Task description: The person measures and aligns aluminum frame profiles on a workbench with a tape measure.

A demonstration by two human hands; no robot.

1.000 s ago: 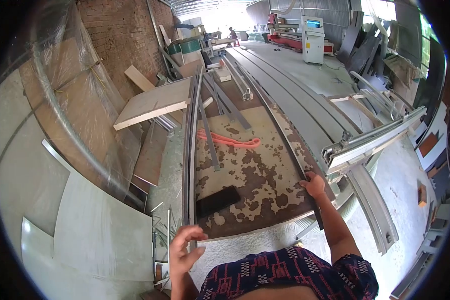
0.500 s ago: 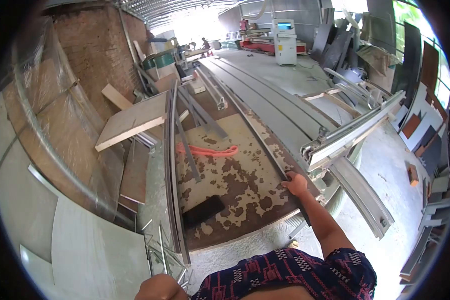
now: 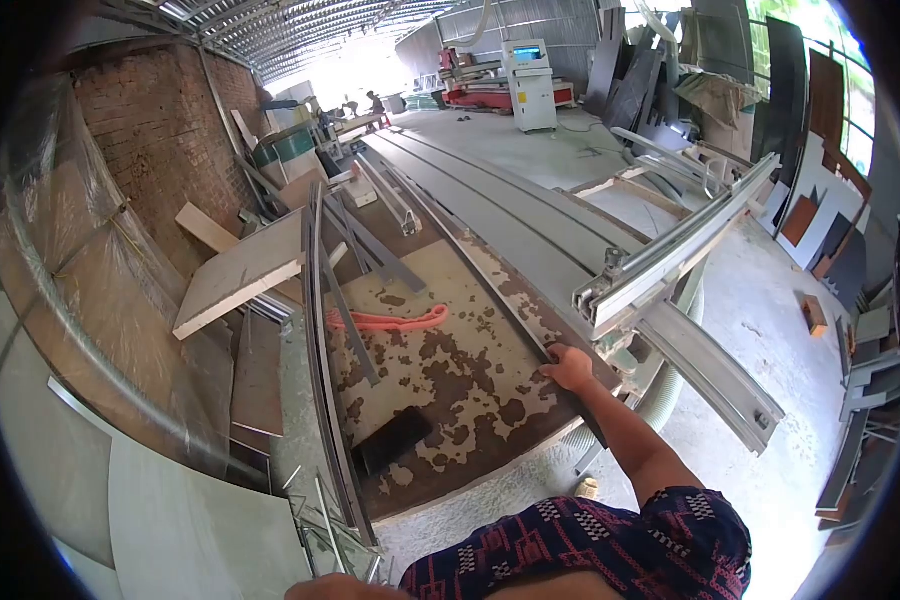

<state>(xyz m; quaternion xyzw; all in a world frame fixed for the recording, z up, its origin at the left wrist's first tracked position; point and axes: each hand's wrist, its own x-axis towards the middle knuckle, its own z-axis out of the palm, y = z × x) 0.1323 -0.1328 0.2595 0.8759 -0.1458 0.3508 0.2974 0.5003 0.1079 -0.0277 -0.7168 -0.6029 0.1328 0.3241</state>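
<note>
My right hand [image 3: 568, 368] is closed around a long, narrow dark strip [image 3: 490, 290] near its close end. This strip runs away from me along the right side of a worn, patchy brown tabletop [image 3: 490, 410]. Only a rounded bit of my left hand [image 3: 342, 588] shows at the bottom edge; its fingers are out of sight. Across the tabletop lie a coral-red band [image 3: 400, 320], a black rectangular object [image 3: 392, 441] and several grey strips [image 3: 348, 325]. Along the left edge stretches another long dark strip [image 3: 328, 400].
Right of the table stands a sliding-table machine with a metal rail [image 3: 685, 245] jutting across. Thin metal rods [image 3: 328, 515] stick up at lower left. A thick pale board [image 3: 245, 270] lies left. Farther back are a white control cabinet [image 3: 530, 88] and people [image 3: 375, 106].
The view has shifted, so the table and machine appear farther left. My right hand keeps its hold on the strip. My left hand has sunk lower at the bottom edge.
</note>
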